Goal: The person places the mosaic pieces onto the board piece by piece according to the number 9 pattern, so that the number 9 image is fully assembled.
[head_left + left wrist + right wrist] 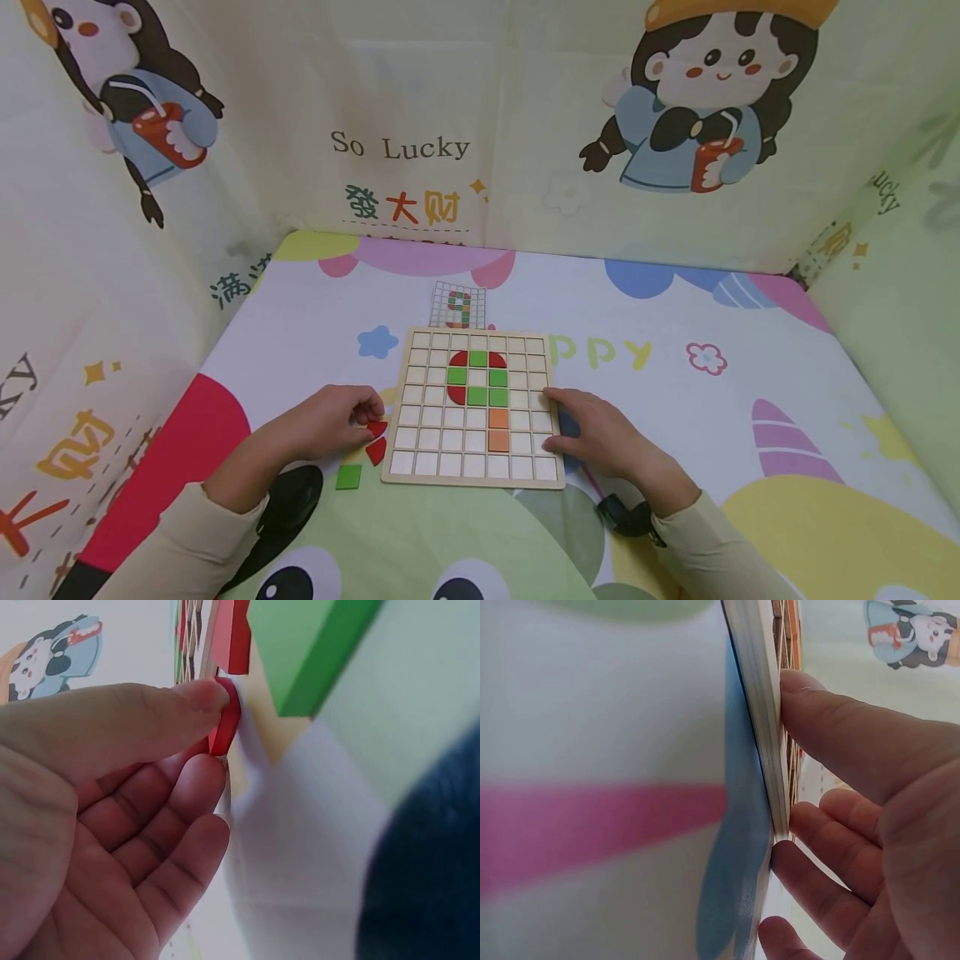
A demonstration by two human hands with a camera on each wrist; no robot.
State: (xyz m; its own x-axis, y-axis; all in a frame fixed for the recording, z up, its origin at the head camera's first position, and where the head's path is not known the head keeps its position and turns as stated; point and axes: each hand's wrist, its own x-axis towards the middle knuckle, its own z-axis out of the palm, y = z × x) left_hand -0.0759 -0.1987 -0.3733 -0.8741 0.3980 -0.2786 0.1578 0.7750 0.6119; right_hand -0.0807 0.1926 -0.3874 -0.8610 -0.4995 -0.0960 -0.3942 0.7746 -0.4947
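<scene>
A wooden grid board (429, 438) lies flat in front of me, with red, green and orange tiles set in a figure like a 9. Just left of it, my left hand (322, 422) pinches a red rounded-corner tile (226, 724) between thumb and index finger, low over the cloth. A second red tile (376, 451) lies nearer me, and a green square tile (348, 477) sits below that. My right hand (600, 432) rests at the board's right edge, with the thumb (832, 712) and fingertips touching the rim.
Behind the board lies a small pattern card (468, 296) with a printed coloured figure, its lower part close against the frame. A printed cartoon cloth (675, 400) covers the table. Patterned cloth walls (525, 133) stand at the back and both sides.
</scene>
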